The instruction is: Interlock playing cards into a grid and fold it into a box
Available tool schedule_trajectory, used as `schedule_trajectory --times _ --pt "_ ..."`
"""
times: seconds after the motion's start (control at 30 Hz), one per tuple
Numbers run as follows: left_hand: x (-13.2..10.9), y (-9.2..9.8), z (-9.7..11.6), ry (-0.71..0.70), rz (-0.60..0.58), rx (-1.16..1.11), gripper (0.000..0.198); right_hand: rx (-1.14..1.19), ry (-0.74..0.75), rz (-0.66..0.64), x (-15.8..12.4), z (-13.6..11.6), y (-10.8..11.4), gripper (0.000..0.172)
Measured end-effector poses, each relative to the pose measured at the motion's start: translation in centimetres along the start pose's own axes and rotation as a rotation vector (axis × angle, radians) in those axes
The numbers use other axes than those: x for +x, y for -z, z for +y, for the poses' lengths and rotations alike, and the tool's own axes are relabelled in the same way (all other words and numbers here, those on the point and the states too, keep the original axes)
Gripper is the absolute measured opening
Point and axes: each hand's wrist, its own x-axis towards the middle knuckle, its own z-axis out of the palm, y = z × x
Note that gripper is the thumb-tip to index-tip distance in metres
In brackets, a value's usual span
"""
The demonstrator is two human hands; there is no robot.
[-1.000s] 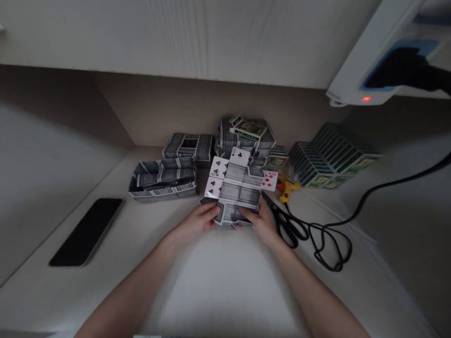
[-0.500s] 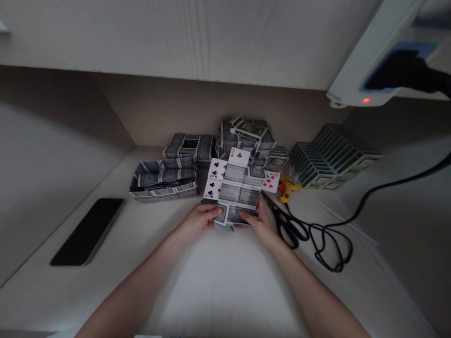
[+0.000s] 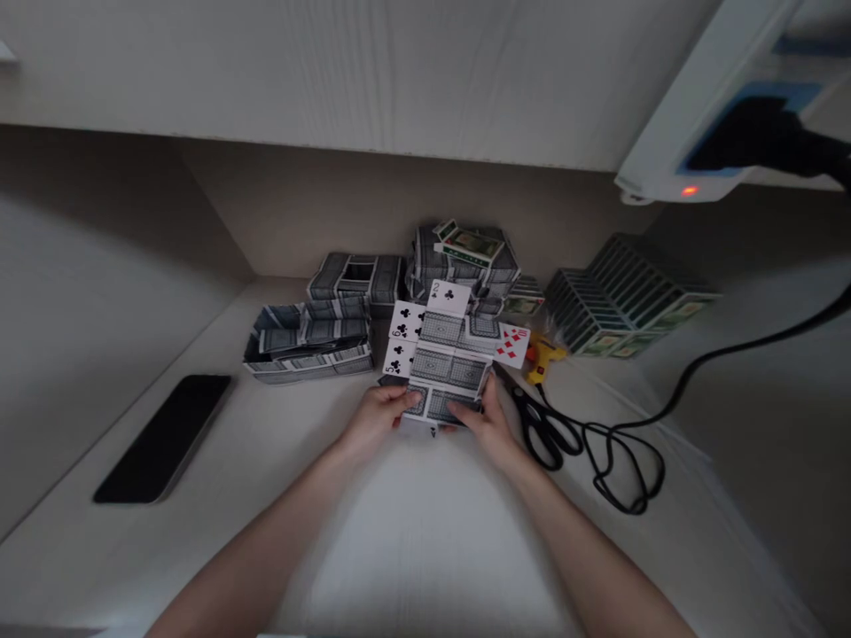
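A panel of playing cards (image 3: 435, 363), mostly back side up in grey patterned rows, is held between both hands at the middle of the head view. Face-up cards stick out of it: a two of clubs (image 3: 448, 297) at the top, a six and a five of clubs at the left, and a red diamond card (image 3: 512, 344) at the right. My left hand (image 3: 378, 414) is closed on the lower left corner, thumb on top. My right hand (image 3: 490, 421) grips the lower right edge, its thumb lying across a card back. The fingers underneath are mostly hidden.
Behind stand box shapes built of cards (image 3: 309, 341) and a card pack (image 3: 471, 245) on one of them. Stacked card packs (image 3: 625, 297), a yellow glue gun (image 3: 545, 357), black scissors (image 3: 545, 430) and a looped cable (image 3: 631, 434) are at right. A phone (image 3: 166, 439) lies left.
The card at the lower left corner, tilted before, now sits straighter in line with the row beside it. Both hands keep nearly the same place.
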Motion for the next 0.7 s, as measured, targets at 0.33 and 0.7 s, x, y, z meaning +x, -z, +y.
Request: schedule_trajectory --times 0.33,0.7 --pt "0.1 -1.0 -0.9 -0.245 0.18 0.143 0.03 0.017 0.011 0.0 0.2 0.4 0.3 0.064" --pt "0.1 0.5 -0.8 -0.304 -0.009 0.377 0.043 0.063 -0.093 -0.057 0.3 0.4 1.1 0.062"
